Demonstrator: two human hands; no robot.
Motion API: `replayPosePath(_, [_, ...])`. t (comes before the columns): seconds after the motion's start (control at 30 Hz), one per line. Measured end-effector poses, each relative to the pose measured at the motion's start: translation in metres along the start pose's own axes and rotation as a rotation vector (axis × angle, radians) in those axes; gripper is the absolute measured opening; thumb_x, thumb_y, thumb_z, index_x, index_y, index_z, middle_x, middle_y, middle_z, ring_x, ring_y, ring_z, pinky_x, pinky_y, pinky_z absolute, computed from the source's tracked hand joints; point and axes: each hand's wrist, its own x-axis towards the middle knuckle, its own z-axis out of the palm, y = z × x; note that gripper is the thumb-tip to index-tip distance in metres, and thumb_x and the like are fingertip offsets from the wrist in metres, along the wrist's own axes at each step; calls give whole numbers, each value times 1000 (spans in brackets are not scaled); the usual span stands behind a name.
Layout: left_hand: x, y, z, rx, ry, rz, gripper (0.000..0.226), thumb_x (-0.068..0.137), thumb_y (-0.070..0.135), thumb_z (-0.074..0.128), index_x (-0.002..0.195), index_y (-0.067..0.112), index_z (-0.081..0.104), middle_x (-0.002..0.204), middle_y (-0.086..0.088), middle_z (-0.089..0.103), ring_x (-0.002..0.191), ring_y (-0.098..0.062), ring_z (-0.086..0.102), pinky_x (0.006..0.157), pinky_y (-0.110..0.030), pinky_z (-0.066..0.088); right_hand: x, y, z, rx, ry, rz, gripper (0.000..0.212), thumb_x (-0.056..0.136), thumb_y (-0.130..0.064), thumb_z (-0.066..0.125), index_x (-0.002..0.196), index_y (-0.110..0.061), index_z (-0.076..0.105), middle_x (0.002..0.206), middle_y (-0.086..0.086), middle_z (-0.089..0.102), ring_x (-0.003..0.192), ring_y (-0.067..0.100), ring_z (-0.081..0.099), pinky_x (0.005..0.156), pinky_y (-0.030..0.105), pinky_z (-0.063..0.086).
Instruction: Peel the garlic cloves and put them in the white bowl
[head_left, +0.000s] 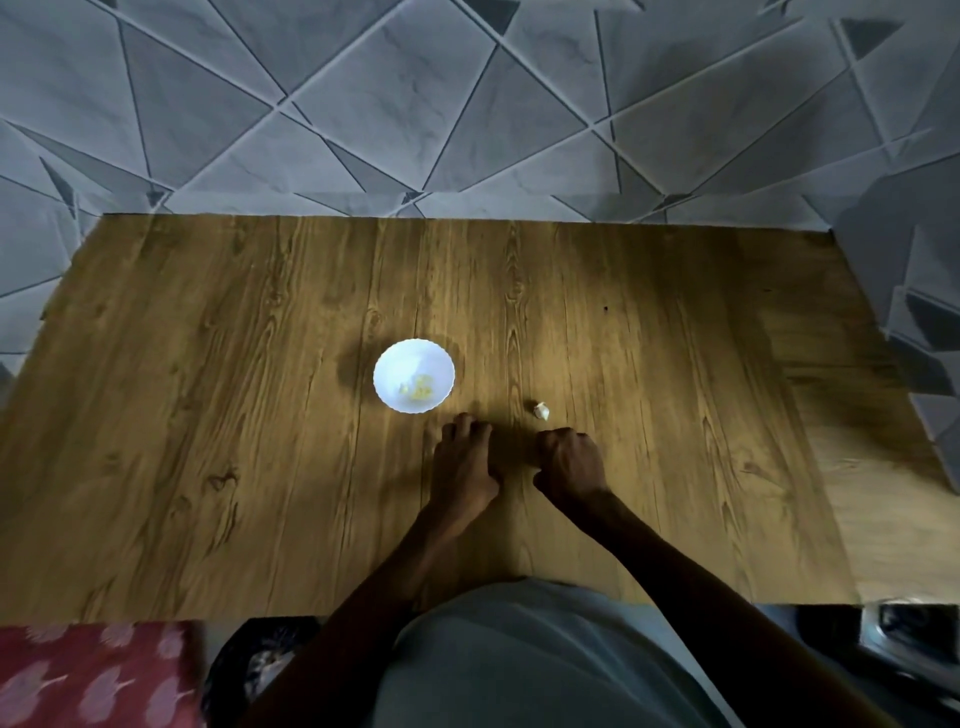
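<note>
Near the middle of the wooden tabletop (208, 415) stands the white bowl (387, 364), upright, with a few small yellowish peeled garlic pieces (420, 388) lying in its bottom. To the right of the bowl and apart from it, a single garlic clove (541, 410), pale and seemingly unpeeled, lies on the bare wood. Both hands rest on the tabletop between the bowl and the near edge. The left hand (464, 460) lies palm down just below the bowl, its fingers loosely bent with the tips on the wood, holding nothing visible. The right hand (571, 460) sits just below the clove, not touching it, its fingers curled under into a loose fist; whether it holds anything I cannot tell. Beyond the near left corner lies a red patterned cloth (93, 675).
</note>
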Motion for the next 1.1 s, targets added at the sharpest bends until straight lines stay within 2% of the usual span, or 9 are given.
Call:
replayPosePath(0.17, [3, -2, 0, -41, 7, 19, 65, 83, 28, 70, 140, 18, 43, 150, -2, 31, 136, -26, 28, 111, -40, 32, 7, -1, -6, 42, 8, 14, 27, 91, -13, 62, 117, -7, 61, 111, 7, 66, 95, 20, 64, 72, 24, 47])
replayPosePath(0.23, [7, -3, -3, -259, -2, 5, 48, 83, 21, 69, 130, 17, 57, 139, -2, 50, 129, -21, 43, 105, -32, 37, 10, 6, -8, 153, 9, 25, 17, 91, -13, 63, 107, -7, 67, 92, 3, 68, 79, 15, 66, 61, 21, 46])
replayPosePath(0.3, [5, 0, -12, -560, -44, -26, 27, 85, 15, 69, 112, 14, 69, 114, -2, 69, 106, -13, 62, 89, -24, 46, 10, 15, -8, 379, -12, -22, 5, 89, -13, 69, 90, -9, 72, 71, -7, 65, 60, 5, 63, 58, 25, 55])
replayPosePath(0.43, [-3, 7, -28, -1043, -156, -132, 16, 87, 6, 69, 100, -3, 71, 85, -12, 71, 75, -17, 65, 69, -21, 52, -2, 19, -16, 676, 56, -130, 4, 85, -4, 73, 84, -8, 74, 69, -5, 70, 61, 6, 69, 61, 26, 60])
replayPosePath(0.6, [-6, 9, -36, -1125, -234, -228, 21, 87, -3, 66, 105, -13, 64, 82, -16, 67, 59, -5, 64, 58, -14, 50, -5, 9, -21, 729, 74, -141, 8, 85, -3, 72, 90, -9, 73, 74, -7, 70, 66, 3, 70, 61, 18, 57])
replayPosePath(0.7, [-6, 8, -38, -1215, -273, -255, 23, 89, -6, 62, 109, -17, 62, 84, -17, 66, 65, -10, 64, 63, -17, 52, -4, 7, -24, 732, 90, -152, 12, 85, -2, 72, 91, -13, 73, 75, -8, 70, 68, 2, 70, 62, 18, 57])
replayPosePath(0.87, [-8, 4, -45, -1134, -196, -141, 16, 89, -5, 61, 102, -13, 66, 81, -14, 70, 68, -11, 67, 62, -15, 50, -9, 5, -28, 985, 70, -26, 12, 84, -4, 72, 93, -11, 74, 82, 1, 74, 75, 12, 73, 70, 30, 61])
replayPosePath(1.0, [-7, 3, -46, -1017, -96, -9, 11, 88, 6, 68, 97, 1, 73, 83, -10, 74, 71, -14, 70, 69, -24, 55, -14, 2, -35, 1318, 65, 85, 29, 83, 2, 72, 110, -8, 65, 87, 11, 75, 83, 24, 74, 74, 38, 61])
replayPosePath(1.1, [-8, 7, -50, -1161, -156, -127, 14, 89, 6, 66, 100, -2, 72, 84, -12, 73, 71, -14, 69, 67, -21, 52, -15, -3, -37, 1206, 174, 70, 31, 82, -5, 76, 110, -10, 65, 84, 7, 76, 78, 20, 74, 72, 39, 61])
